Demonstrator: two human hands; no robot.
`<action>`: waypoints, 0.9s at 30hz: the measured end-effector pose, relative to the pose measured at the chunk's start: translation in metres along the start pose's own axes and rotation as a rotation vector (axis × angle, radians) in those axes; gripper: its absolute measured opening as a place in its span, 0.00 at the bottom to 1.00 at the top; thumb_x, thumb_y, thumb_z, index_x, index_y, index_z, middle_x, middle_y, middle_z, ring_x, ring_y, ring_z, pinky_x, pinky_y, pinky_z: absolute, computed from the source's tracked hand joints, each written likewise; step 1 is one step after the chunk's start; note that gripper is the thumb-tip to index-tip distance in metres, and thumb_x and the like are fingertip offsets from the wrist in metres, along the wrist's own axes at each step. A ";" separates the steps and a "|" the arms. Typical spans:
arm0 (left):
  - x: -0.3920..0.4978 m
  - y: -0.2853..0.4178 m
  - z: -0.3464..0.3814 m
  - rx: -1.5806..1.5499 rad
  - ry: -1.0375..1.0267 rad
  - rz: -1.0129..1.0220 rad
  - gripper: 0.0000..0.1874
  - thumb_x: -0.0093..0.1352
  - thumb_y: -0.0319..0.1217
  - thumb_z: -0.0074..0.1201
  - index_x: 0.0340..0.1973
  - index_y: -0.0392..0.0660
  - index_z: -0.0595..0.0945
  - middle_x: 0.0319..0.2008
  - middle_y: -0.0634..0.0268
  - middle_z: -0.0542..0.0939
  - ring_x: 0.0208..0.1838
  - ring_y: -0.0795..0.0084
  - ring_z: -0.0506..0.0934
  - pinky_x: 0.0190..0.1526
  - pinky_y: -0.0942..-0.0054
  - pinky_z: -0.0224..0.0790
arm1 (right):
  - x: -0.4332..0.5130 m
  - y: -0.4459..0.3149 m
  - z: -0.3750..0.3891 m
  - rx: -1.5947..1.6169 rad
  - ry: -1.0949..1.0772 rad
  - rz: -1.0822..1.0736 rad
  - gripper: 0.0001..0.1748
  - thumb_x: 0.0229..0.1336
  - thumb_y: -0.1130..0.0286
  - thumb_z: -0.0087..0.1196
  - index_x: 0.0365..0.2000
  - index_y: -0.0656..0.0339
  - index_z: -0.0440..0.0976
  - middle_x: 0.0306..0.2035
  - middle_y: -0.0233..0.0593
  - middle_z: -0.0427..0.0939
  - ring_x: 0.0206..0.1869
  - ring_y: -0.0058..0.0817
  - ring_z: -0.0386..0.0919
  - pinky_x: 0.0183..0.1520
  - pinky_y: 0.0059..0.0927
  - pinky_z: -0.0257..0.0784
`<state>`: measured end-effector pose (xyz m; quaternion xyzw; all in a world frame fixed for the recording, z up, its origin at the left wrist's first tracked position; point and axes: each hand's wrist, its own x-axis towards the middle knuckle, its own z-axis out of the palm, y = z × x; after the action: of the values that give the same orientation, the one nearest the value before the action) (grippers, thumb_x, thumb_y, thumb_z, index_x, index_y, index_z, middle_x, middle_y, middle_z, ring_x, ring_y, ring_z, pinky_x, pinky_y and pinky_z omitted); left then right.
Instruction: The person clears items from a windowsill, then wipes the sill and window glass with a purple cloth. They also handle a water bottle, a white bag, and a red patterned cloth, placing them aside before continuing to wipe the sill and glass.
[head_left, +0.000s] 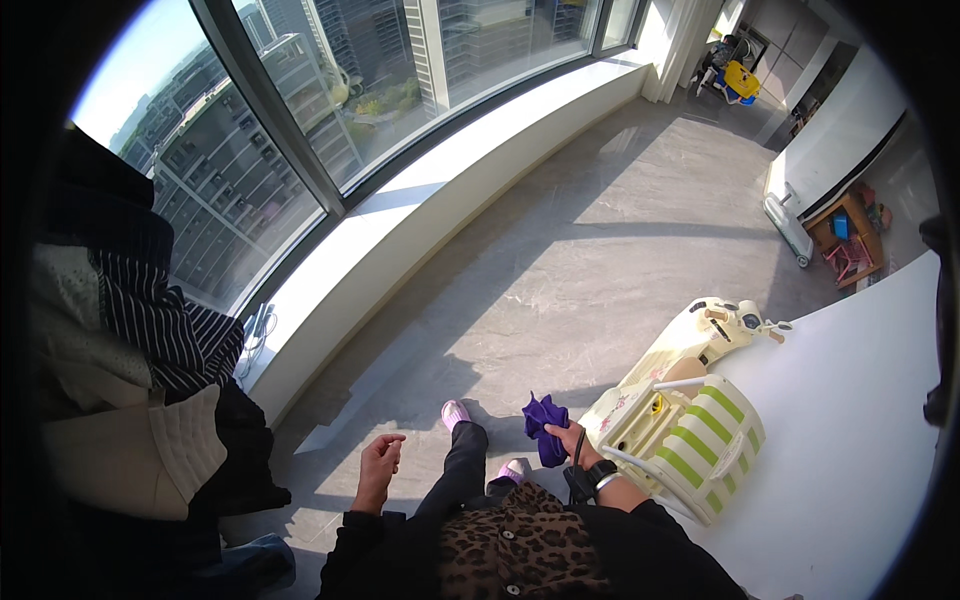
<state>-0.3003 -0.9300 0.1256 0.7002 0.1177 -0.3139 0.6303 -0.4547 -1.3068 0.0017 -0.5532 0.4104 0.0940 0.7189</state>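
My right hand (568, 440) grips a bunched purple cloth (547, 427) in front of my body, with a black watch on that wrist. Loosely curled, my left hand (381, 459) hangs at the lower middle; nothing is seen in it, though whether its fingers are closed is unclear. A cream toy ride-on scooter (645, 360) stands just beyond my right hand. Behind its seat is a bin with green and white stripes (709, 442). Both my feet, in pink and white footwear (454, 414), are on the grey tiled floor.
A pile of clothes (165, 322) hangs at the left. The window sill (420, 195) curves along the wall, with a cable (262, 330) on it. A white wall (847, 420) borders the right. Farther off are a wooden box of toys (847, 240) and a yellow and blue object (741, 81).
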 end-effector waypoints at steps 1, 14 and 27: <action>0.014 0.008 0.002 -0.021 -0.016 -0.002 0.09 0.74 0.31 0.51 0.45 0.41 0.81 0.21 0.78 0.67 0.22 0.88 0.63 0.23 0.84 0.56 | 0.005 -0.002 -0.008 -0.008 0.029 0.007 0.21 0.57 0.65 0.64 0.47 0.67 0.78 0.39 0.35 0.82 0.36 0.24 0.79 0.42 0.27 0.74; 0.179 0.125 -0.041 -0.115 0.160 0.259 0.12 0.76 0.39 0.50 0.47 0.46 0.80 0.15 0.81 0.61 0.16 0.89 0.56 0.23 0.82 0.57 | 0.099 -0.028 -0.062 -0.401 0.370 -0.052 0.26 0.50 0.58 0.65 0.44 0.70 0.79 0.40 0.53 0.84 0.44 0.43 0.82 0.49 0.39 0.74; 0.207 0.129 -0.077 -1.028 0.498 0.308 0.15 0.75 0.33 0.51 0.56 0.46 0.75 0.32 0.72 0.76 0.33 0.83 0.75 0.45 0.79 0.74 | 0.352 -0.379 0.000 -1.567 -0.076 -0.255 0.22 0.49 0.62 0.64 0.46 0.56 0.77 0.42 0.49 0.82 0.49 0.48 0.79 0.52 0.46 0.75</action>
<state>-0.0448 -0.9267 0.1089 0.3664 0.2963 0.0523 0.8805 -0.0039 -1.5596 0.0298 -0.9371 0.1336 0.2910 0.1390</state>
